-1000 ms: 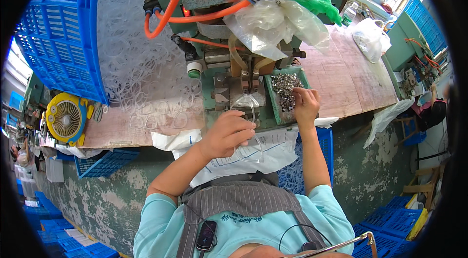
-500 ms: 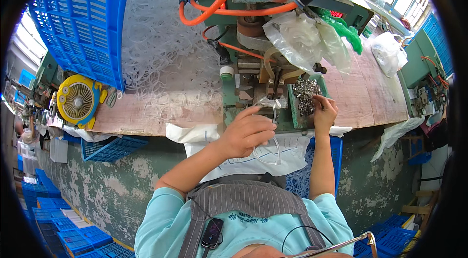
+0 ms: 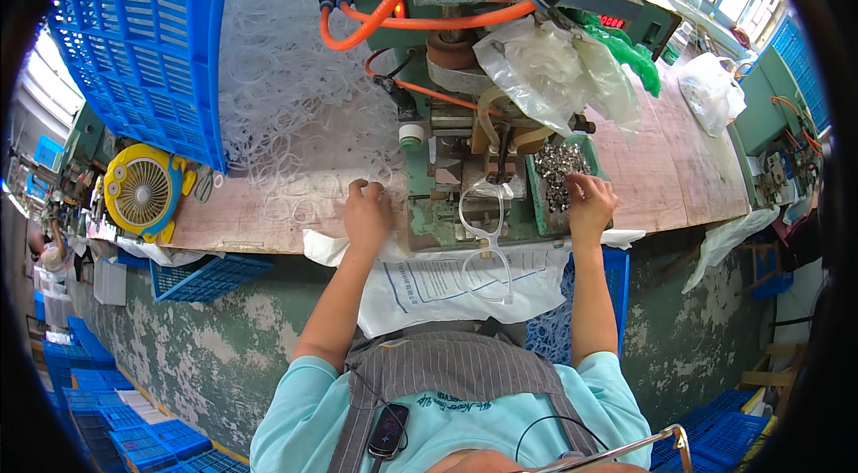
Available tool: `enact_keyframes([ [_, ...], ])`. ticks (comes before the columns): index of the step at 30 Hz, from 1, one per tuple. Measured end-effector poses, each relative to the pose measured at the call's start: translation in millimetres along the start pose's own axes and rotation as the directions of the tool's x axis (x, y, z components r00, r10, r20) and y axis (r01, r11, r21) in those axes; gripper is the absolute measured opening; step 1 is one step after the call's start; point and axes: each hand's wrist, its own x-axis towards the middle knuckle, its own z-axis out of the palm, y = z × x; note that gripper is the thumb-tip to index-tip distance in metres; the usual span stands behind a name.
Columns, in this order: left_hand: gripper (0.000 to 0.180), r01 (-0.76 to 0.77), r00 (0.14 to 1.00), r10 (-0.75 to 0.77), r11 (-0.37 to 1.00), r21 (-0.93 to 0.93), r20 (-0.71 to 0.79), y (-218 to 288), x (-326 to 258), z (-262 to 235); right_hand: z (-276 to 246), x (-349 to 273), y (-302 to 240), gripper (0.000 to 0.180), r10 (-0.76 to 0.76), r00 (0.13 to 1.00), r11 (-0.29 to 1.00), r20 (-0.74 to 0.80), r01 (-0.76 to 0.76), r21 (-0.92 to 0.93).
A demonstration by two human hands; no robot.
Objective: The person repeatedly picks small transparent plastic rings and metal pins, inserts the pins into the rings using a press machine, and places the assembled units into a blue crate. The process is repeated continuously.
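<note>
A clear plastic eyeglass frame (image 3: 485, 242) hangs from the press jaws (image 3: 500, 171), its lower rim over the white sack (image 3: 429, 287). Neither hand touches it. My left hand (image 3: 366, 212) is on the wooden tabletop left of the press, beside some loose clear frames (image 3: 308, 200). Its fingers are bent together, and what lies under them is hidden. My right hand (image 3: 592, 205) pinches thumb and fingertips over the right edge of a green tray (image 3: 547, 221) of small shiny metal parts (image 3: 560, 171). Anything in that pinch is too small to make out.
A large pile of clear frames (image 3: 286, 53) covers the back left, beside a tall blue crate (image 3: 143, 35). A yellow fan (image 3: 143, 192) and scissors (image 3: 204, 185) lie left. Orange hoses (image 3: 429, 24) and clear plastic bags (image 3: 554, 71) hang at the press.
My left hand has left the eyeglass frame at the press and moved left to the tabletop. The frame stays in the jaws. My right hand stays at the tray, almost unmoved.
</note>
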Motion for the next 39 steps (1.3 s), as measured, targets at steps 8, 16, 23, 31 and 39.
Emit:
enact_keyframes([
  [8,0.017,-0.069,0.990,0.051,0.988,-0.138,-0.132,-0.1,11.0,-18.2,-6.8,8.0,-51.5,0.017,0.345,0.845,0.524,0.409,-0.534,0.663],
  [16,0.017,-0.471,0.850,0.303,0.804,-0.364,-0.431,77.7,13.1,-80.0,-20.9,16.3,-99.3,0.015,0.247,0.884,0.574,0.398,-0.464,0.674],
  [23,0.028,-0.778,0.616,0.666,0.434,-0.454,-0.420,128.3,8.9,-108.1,-33.5,19.0,-126.3,0.027,0.147,0.950,0.656,0.277,-0.303,0.691],
  [31,0.031,-0.772,0.561,0.779,0.371,-0.516,-0.280,136.7,6.9,-105.9,-30.6,9.0,-137.3,0.037,0.060,0.953,0.755,0.296,-0.237,0.611],
  [39,0.032,-0.761,0.574,0.757,0.354,-0.543,-0.312,133.6,-1.6,-96.4,-29.8,20.6,-141.6,0.046,0.062,0.945,0.763,0.322,-0.253,0.595],
])
